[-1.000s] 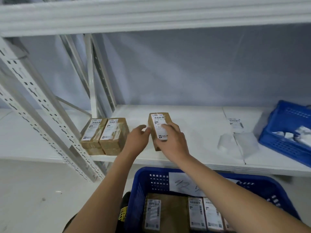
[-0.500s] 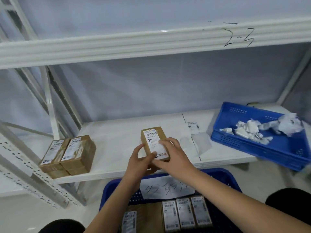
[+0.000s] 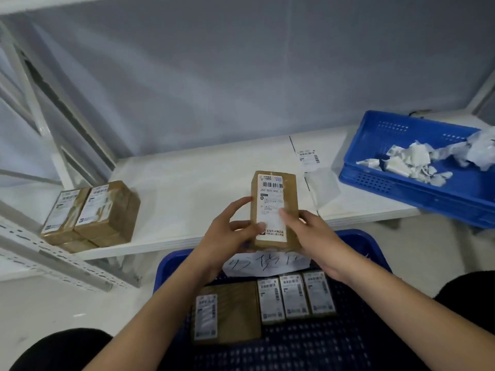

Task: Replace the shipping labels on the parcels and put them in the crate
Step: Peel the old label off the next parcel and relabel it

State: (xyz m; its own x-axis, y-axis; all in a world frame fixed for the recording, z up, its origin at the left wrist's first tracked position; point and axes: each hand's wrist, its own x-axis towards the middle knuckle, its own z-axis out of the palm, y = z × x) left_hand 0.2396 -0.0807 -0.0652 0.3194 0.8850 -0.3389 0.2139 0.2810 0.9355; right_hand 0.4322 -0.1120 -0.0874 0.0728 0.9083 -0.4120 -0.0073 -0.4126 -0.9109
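Nearest, at 6 o'clock, the blue crate (image 3: 356,245) is sitting right under the hands with four labelled parcels (image 3: 294,295) already in it and open floor at its front. Both hands are gripping the brown parcel (image 3: 290,191) just above the crate's far rim, left hand (image 3: 227,234) curling round its left side, right hand (image 3: 310,234) pinching the right edge, thumb on the shipping label (image 3: 272,207). Its long axis is pointing to 12, so I'm guessing straight down toward 6; further out, two parcels (image 3: 91,212) at 9 and a scrap tray (image 3: 417,183) at 2 on the shelf (image 3: 192,183).
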